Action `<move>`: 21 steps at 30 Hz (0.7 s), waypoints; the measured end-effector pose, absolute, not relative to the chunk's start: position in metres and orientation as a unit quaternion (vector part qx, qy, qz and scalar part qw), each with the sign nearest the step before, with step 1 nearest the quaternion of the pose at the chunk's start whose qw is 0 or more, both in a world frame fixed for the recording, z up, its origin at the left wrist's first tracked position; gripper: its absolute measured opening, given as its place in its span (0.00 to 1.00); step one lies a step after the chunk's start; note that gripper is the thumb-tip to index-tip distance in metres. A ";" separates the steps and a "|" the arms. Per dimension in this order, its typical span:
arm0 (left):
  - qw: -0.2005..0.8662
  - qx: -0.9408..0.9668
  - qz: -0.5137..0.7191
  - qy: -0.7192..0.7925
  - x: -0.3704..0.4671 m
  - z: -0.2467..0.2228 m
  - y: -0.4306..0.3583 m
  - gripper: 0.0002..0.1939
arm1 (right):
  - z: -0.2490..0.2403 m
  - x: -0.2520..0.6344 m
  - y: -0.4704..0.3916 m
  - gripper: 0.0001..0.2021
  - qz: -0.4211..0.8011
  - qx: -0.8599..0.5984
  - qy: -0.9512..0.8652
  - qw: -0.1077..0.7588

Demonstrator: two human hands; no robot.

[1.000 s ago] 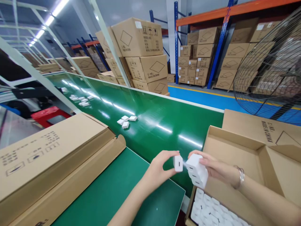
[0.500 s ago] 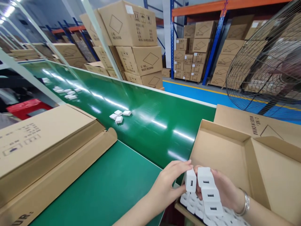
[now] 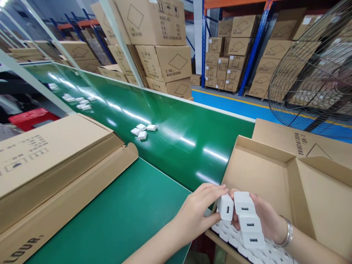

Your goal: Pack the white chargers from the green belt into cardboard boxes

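Note:
Between the thumb and fingers of my left hand (image 3: 198, 207) is one white USB charger (image 3: 226, 208), its port facing me. My right hand (image 3: 265, 216), with a silver bracelet at the wrist, grips a stack of three white USB chargers (image 3: 249, 223) with their ports toward me. The single charger is close beside the top of that stack; whether they touch is hard to tell. Below both hands, rows of white chargers (image 3: 228, 234) lie packed in an open cardboard box (image 3: 262, 168). My right fingers are partly hidden behind the stack.
A green conveyor belt (image 3: 181, 126) carries loose white chargers (image 3: 142, 135) and further groups at the far left. A large carton (image 3: 49, 154) lies on the green table (image 3: 121, 216). Beyond the belt stand stacked cartons (image 3: 165, 62) and, on the right, a fan (image 3: 310, 73).
The view has shifted slightly, and the loose chargers on the belt appear a little farther right. Both hands keep their hold on the chargers, with little change in pose.

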State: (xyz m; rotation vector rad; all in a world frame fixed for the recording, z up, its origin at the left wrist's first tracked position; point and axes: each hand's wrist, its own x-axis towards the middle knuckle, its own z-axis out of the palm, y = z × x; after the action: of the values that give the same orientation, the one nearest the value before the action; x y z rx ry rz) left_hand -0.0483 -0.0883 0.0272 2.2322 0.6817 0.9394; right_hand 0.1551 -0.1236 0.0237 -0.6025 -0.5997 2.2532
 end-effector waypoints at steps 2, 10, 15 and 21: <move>0.307 0.846 0.350 0.258 -0.048 0.027 -0.089 0.23 | 0.023 0.155 -0.124 0.20 0.869 -0.240 -0.239 0.360; 0.293 0.849 0.361 0.250 -0.047 0.029 -0.091 0.21 | 0.020 0.156 -0.124 0.20 0.869 -0.240 -0.252 0.352; 0.297 0.849 0.358 0.250 -0.047 0.027 -0.091 0.22 | 0.020 0.155 -0.124 0.20 0.870 -0.226 -0.257 0.355; 0.312 0.848 0.346 0.253 -0.048 0.026 -0.090 0.23 | 0.020 0.156 -0.124 0.20 0.870 -0.214 -0.253 0.364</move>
State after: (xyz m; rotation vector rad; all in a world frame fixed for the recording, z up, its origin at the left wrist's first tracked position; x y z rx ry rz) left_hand -0.0479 -0.0902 0.0259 2.2359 0.6678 0.9139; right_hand 0.1561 -0.1236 0.0204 -0.5503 -0.6517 2.2391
